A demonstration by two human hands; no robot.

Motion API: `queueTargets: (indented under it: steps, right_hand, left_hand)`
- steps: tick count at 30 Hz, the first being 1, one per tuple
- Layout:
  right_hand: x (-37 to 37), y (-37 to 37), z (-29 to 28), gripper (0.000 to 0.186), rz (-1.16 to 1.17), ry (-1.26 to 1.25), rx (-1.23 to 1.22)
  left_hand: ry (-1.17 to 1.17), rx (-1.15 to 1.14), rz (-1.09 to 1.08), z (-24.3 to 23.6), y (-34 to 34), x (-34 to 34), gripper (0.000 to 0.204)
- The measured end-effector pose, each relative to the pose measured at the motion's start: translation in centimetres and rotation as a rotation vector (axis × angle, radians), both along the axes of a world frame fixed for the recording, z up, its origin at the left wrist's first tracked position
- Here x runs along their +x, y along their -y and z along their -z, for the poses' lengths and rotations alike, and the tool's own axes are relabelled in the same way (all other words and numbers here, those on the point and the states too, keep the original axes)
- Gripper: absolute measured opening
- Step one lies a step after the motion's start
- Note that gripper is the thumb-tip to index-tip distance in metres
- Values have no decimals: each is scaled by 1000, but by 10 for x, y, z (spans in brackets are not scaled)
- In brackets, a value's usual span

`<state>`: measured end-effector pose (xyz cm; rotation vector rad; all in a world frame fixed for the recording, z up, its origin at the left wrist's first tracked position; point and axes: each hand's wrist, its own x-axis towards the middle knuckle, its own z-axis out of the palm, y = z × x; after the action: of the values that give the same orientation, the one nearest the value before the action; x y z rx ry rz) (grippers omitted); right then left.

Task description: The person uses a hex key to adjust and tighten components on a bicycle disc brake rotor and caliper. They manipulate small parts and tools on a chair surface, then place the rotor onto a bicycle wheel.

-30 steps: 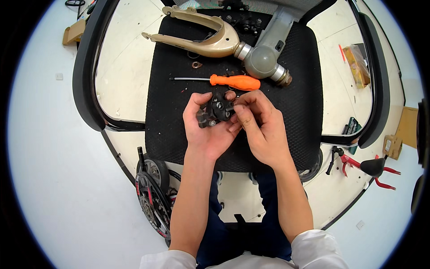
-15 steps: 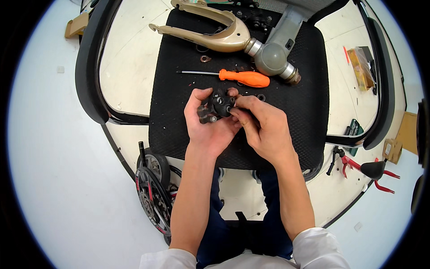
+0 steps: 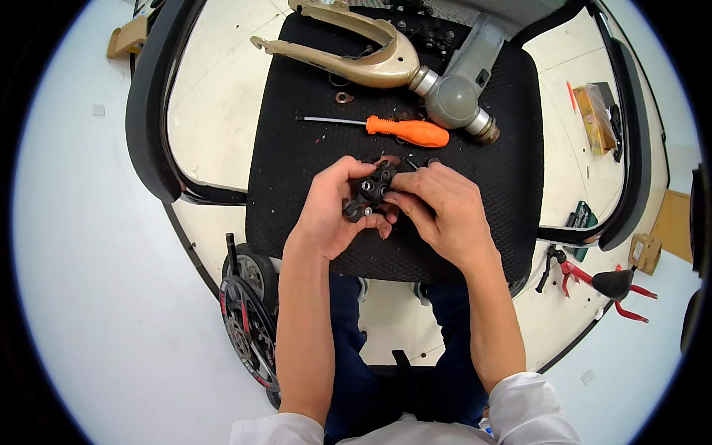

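A person wears a white top [image 3: 406,432], one creased sleeve [image 3: 278,429] pushed up toward the elbow at 7 o'clock, the other [image 3: 532,415] at 5 o'clock, with dark navy trousers [image 3: 347,337] at 6 o'clock and greyish shoes [image 3: 421,293] just beyond the trouser legs. Past the sleeves, both forearms [image 3: 305,348] and hands [image 3: 450,216] are bare.

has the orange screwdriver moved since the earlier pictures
No. Judged against the black chair seat and the beige fork, the orange screwdriver keeps its place; all three only shift together in the view.
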<state>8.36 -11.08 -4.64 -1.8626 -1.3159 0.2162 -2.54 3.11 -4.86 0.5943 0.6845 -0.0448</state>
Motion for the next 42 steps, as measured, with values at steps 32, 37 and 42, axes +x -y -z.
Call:
queueTargets:
  steps: [32, 37, 42]
  right_hand:
    - [3, 6, -16, 35, 95, -564, -89]
    - [-1, 1, -16, 35, -20, -712, -160]
    - [-1, -3, -13, 31, -61, -453, -221]
  left_hand:
    - [7, -59, 0, 5, -11, -16, 34]
    - [-18, -36, 22, 0, 1, -7, 30]
    - [-142, 16, 82, -6, 3, -6, 24]
